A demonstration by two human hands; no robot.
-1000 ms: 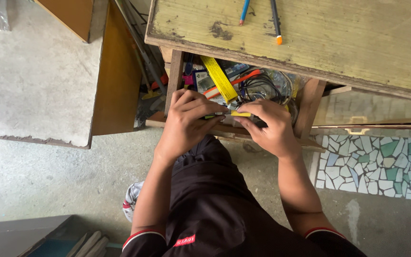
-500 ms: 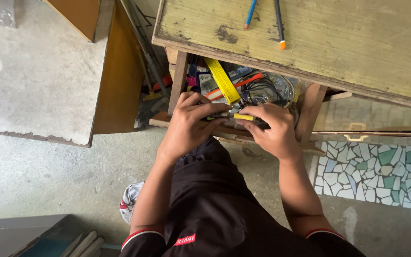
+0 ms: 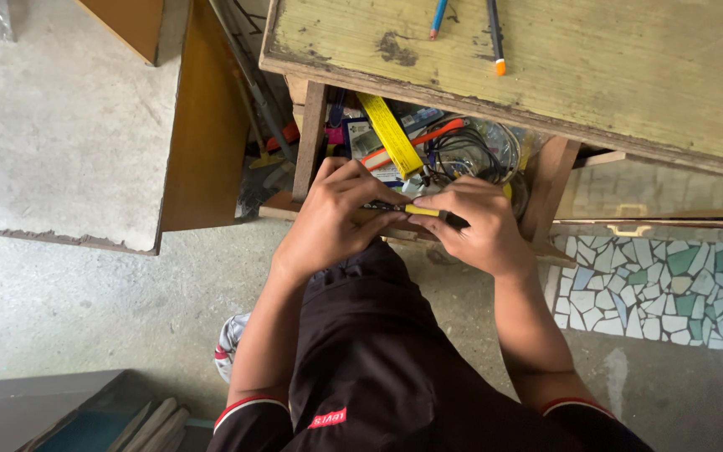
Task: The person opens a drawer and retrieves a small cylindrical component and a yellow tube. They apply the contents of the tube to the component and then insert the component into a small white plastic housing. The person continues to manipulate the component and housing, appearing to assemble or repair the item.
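Observation:
Both hands meet in front of an open wooden drawer (image 3: 311, 142) under a worn green-yellow tabletop (image 3: 596, 75). My left hand (image 3: 328, 222) and my right hand (image 3: 483, 226) together grip a thin yellow and black tool (image 3: 422, 211), held level between them; its exact kind is unclear. Behind the hands the drawer is crammed with a yellow strip (image 3: 388, 134), an orange-handled tool (image 3: 416, 144) and a coil of black wire (image 3: 470, 155). My knees in black shorts (image 3: 378, 368) sit just below the hands.
A blue pen (image 3: 438, 18) and a dark pencil with an orange tip (image 3: 495, 38) lie on the tabletop. A brown wooden panel (image 3: 207, 125) stands left of the drawer. Mosaic tile flooring (image 3: 654, 293) is on the right, concrete floor (image 3: 60, 293) on the left, a shoe (image 3: 229, 343) below.
Both hands stay closed on the yellow and black tool at the drawer front; the view has drifted slightly, with no clear shift of the tool.

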